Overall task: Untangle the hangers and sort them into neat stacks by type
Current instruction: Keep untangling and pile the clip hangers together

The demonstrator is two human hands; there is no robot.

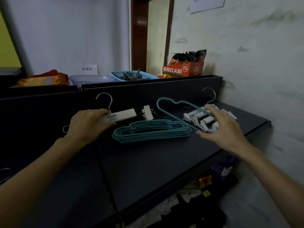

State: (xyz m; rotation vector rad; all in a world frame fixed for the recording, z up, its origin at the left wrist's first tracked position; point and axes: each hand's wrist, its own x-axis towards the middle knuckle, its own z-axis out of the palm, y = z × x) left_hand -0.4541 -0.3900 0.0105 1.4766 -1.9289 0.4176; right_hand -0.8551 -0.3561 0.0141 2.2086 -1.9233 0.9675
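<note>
A neat stack of teal hangers point(152, 130) lies flat in the middle of the dark shelf point(148, 162). My left hand point(88, 124) grips a white clip hanger point(122, 115) with a metal hook, just left of that stack. One loose teal hanger point(171, 106) leans tilted over a pile of white clip hangers point(204, 120) at the right. My right hand point(222, 129) hovers over that pile with fingers spread; whether it touches the loose teal hanger is unclear.
A raised ledge behind the shelf carries an orange snack box point(182, 69), a blue basket point(133, 75), a pale bowl point(92, 79) and an orange packet point(44, 79). The wall point(255, 63) stands close on the right. Clutter lies on the floor below the shelf edge.
</note>
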